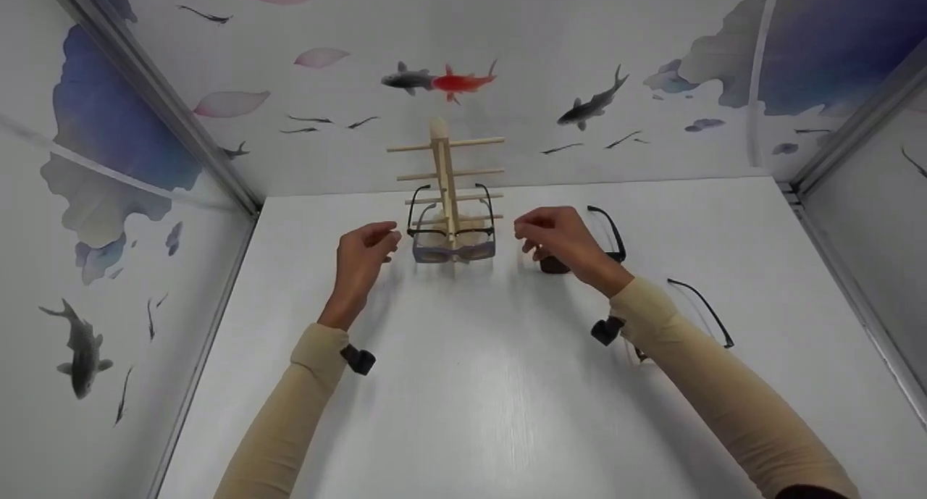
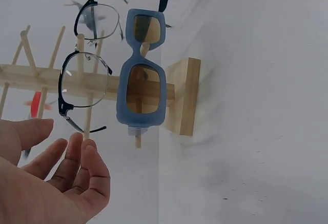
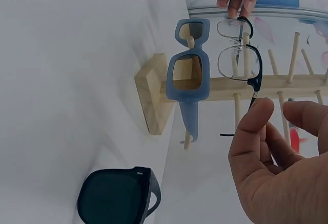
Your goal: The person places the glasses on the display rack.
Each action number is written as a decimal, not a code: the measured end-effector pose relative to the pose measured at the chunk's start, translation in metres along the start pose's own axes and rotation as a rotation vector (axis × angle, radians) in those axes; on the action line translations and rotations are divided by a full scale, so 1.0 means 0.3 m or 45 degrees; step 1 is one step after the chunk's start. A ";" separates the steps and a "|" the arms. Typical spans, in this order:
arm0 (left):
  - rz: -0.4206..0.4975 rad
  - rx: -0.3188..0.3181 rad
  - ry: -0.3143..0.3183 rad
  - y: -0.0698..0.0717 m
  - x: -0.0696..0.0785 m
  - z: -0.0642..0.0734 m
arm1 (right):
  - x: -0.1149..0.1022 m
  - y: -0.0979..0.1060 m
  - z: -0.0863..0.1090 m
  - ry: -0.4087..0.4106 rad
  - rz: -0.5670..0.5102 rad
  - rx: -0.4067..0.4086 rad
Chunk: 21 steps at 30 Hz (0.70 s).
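Note:
A wooden display stand with several pegs stands at the back of the table. Half-rim glasses with black brow bars hang on one of its pegs, and blue-framed sunglasses hang on the peg below. My left hand is just left of the stand, fingers loosely bent and holding nothing; in the left wrist view its fingertips are near the temple end of the half-rim glasses. To the stand's right, my right hand is loosely curled and free of any object, its fingertips close to those glasses' other temple.
Dark-lensed sunglasses lie right of the stand, partly behind my right hand in the head view. Further right, another pair of glasses with a black temple is mostly hidden by my right sleeve. Printed walls enclose the white table.

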<state>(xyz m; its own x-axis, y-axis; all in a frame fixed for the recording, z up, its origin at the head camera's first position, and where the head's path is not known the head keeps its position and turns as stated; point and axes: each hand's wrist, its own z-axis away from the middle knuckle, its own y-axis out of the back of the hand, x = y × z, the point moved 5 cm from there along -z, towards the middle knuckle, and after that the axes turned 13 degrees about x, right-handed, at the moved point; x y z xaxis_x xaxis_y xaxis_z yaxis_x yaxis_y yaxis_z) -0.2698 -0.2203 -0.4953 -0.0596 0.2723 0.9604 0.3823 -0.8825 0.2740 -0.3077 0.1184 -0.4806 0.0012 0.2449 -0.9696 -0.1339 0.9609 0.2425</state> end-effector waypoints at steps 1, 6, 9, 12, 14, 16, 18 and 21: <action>-0.002 -0.001 -0.013 0.003 -0.001 0.008 | 0.005 0.013 0.007 0.007 0.012 0.003; -0.028 -0.015 -0.074 0.011 0.002 0.048 | 0.030 0.081 0.043 0.016 0.047 0.031; -0.054 -0.027 -0.090 0.014 -0.002 0.069 | 0.048 0.120 0.062 0.006 0.058 0.042; -0.076 -0.047 -0.099 0.012 -0.007 0.089 | 0.066 0.155 0.081 -0.012 0.079 0.057; -0.085 -0.063 -0.103 0.008 -0.011 0.104 | 0.076 0.178 0.093 -0.023 0.084 0.069; -0.090 -0.084 -0.105 0.000 -0.016 0.120 | 0.084 0.199 0.107 -0.026 0.090 0.082; -0.088 -0.104 -0.107 -0.008 -0.023 0.134 | 0.091 0.220 0.121 -0.020 0.075 0.086; -0.075 -0.131 -0.105 -0.023 -0.032 0.157 | 0.105 0.249 0.139 -0.002 0.081 0.096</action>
<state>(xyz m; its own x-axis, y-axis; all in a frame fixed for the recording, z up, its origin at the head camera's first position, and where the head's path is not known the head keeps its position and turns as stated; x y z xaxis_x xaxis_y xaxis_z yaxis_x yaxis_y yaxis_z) -0.2285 -0.1989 -0.5089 -0.0018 0.3518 0.9361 0.2838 -0.8974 0.3378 -0.2763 0.2034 -0.4917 -0.0033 0.3058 -0.9521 -0.0589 0.9504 0.3055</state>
